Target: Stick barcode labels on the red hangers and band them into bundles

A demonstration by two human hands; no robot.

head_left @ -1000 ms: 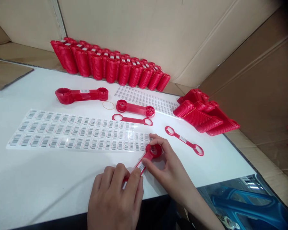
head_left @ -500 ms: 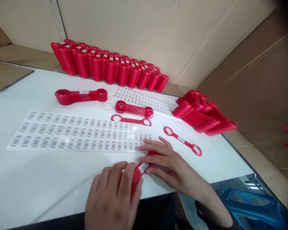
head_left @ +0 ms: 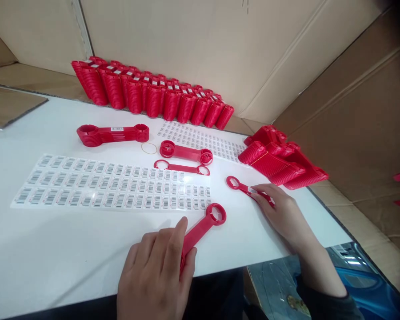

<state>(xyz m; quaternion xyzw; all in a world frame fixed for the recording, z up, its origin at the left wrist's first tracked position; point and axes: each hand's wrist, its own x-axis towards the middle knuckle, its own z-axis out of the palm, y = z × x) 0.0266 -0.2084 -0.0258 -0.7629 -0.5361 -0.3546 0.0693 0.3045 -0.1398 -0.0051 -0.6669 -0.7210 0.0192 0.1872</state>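
My left hand point(head_left: 155, 266) is closed around the near end of a red plastic double-ring strip point(head_left: 198, 231), whose far ring lies uncovered on the table. No label shows on its visible part; whether it is one piece or a thin stack, I cannot tell. My right hand point(head_left: 283, 211) has its fingers closed on the near half of another red double-ring strip point(head_left: 242, 187) to the right. A white barcode label point(head_left: 252, 190) sits on that strip's middle, partly beside my fingertips. A sheet of barcode labels point(head_left: 120, 184) lies just beyond my left hand.
Banded stacks of red strips point(head_left: 153, 95) line the back cardboard wall. More bundles point(head_left: 276, 158) stand at the right. A labelled stack point(head_left: 116, 134), a rubber band point(head_left: 149, 148), loose red strips point(head_left: 185, 152) and a second label sheet point(head_left: 203, 138) lie between.
My right hand has moved right, from the strip at my left hand to the labelled strip. The label seen on the left-hand strip no longer shows there. My left hand stays in place.
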